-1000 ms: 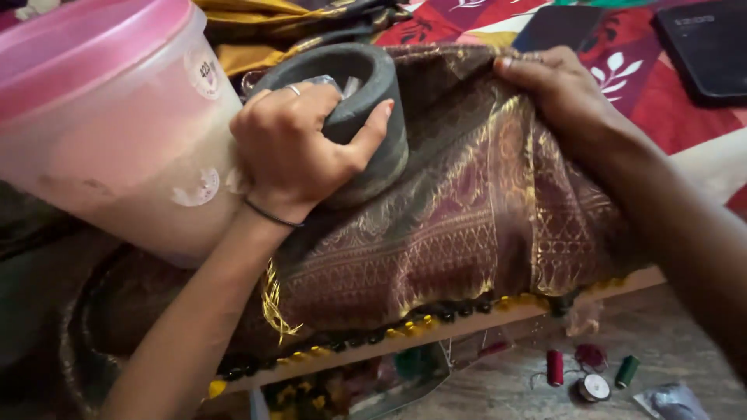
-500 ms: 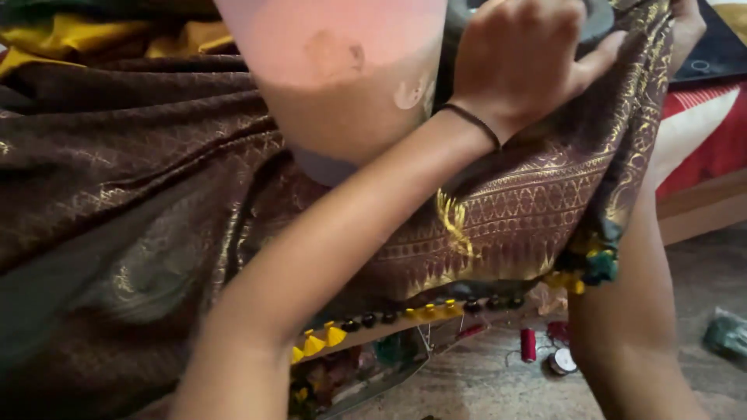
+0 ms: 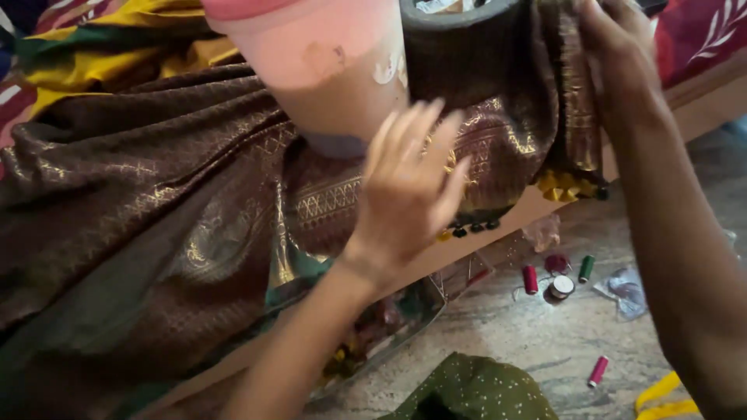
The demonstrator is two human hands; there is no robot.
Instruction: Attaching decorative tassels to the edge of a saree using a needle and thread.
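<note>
A brown and gold patterned cloth (image 3: 156,210) lies spread over a low wooden ledge. A dark grey stone mortar (image 3: 463,54) stands on it at the top, beside a translucent pink plastic tub (image 3: 319,70). My left hand (image 3: 408,190) hovers open just below the mortar, fingers spread, holding nothing. My right hand (image 3: 622,54) grips the cloth's folded edge to the right of the mortar. Yellow and dark beads (image 3: 568,187) hang from the cloth's border.
Thread spools in red (image 3: 530,280), green (image 3: 586,269) and pink (image 3: 597,371) lie on the stone floor below the ledge (image 3: 537,206). A dark green dotted cloth (image 3: 475,389) sits at the bottom. Yellow tape (image 3: 661,397) is at the lower right. A red patterned bedcover (image 3: 700,31) lies behind.
My left hand has let go of the mortar and dropped below it, now open. My right hand still holds the cloth edge. The view has swung left and back.
</note>
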